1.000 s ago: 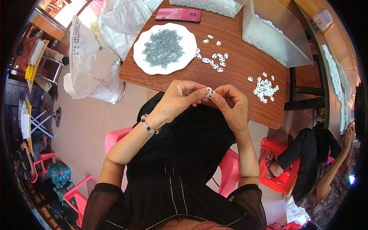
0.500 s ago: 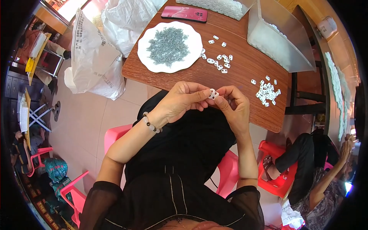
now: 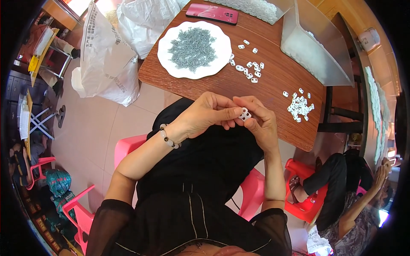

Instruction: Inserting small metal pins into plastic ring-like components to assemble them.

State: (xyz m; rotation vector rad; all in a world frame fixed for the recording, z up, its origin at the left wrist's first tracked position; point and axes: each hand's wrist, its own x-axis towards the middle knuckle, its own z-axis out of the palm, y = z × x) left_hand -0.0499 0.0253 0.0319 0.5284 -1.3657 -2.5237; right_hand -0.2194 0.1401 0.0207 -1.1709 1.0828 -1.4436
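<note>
A small white plastic piece with dark holes (image 3: 244,114) is pinched between both my hands above my lap, just off the table's near edge. My left hand (image 3: 205,113) grips its left side between thumb and fingers, with a beaded bracelet on that wrist. The thumb and fingers of my right hand (image 3: 261,121) close on its right side. Beyond them, a white wavy-rimmed plate (image 3: 223,59) carries a heap of small grey screw-like pins (image 3: 193,49). Similar white two-hole pieces (image 3: 257,74) lie scattered right of the plate, and a denser pile (image 3: 300,106) sits farther right.
On the brown wooden table (image 3: 269,96) are a pink phone (image 3: 213,13) and a translucent bin (image 3: 316,55) of white pieces. White sacks (image 3: 109,64) stand at the left. Another person's hands (image 3: 380,177) show at the far right, near a red stool (image 3: 299,209).
Both hands have shifted slightly right and down with the white piece, which is now turned at a different tilt. My right fingers have curled over it more. The view has shifted slightly.
</note>
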